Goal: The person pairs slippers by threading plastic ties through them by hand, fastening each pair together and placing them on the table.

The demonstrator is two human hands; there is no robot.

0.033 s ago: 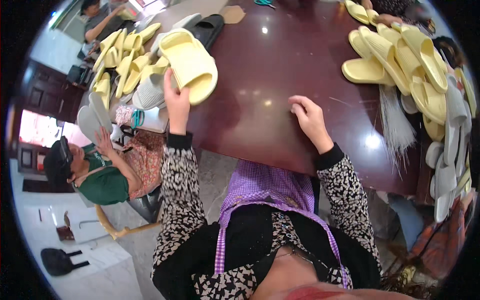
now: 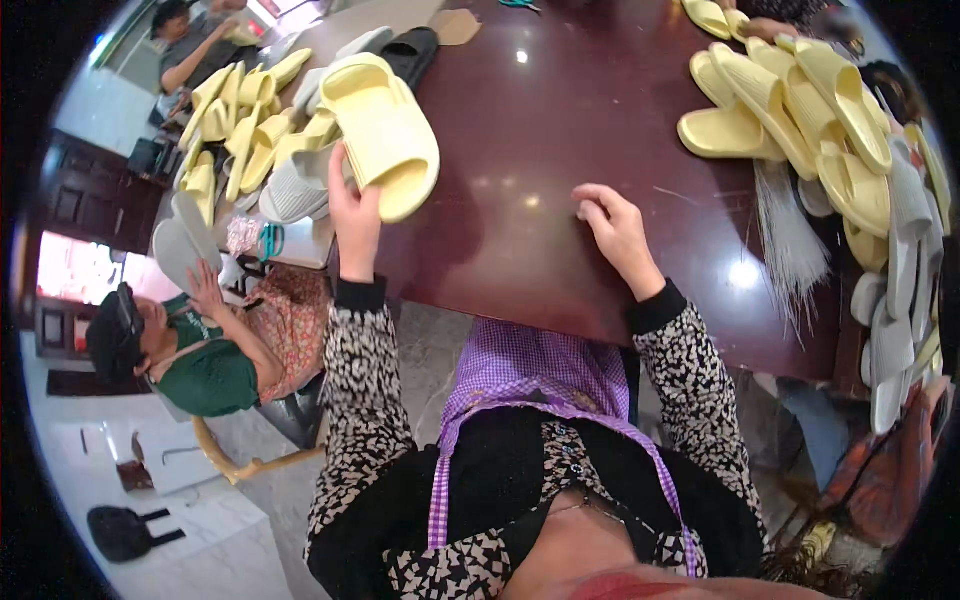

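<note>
Meanwhile, left hand (image 2: pixel 352 215) clamps a yellow slipper (image 2: pixel 385 130) above the glossy brown table (image 2: pixel 540 110) (right hand (image 2: pixel 615 232) rests curled, empty).

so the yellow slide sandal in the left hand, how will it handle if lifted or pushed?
Probably light: the left hand props the yellow slide sandal up by its edge alone. Likely soft but shape-holding, since its thick moulded strap stays arched. On the glossy table its flat sole should slide, not roll.
</note>
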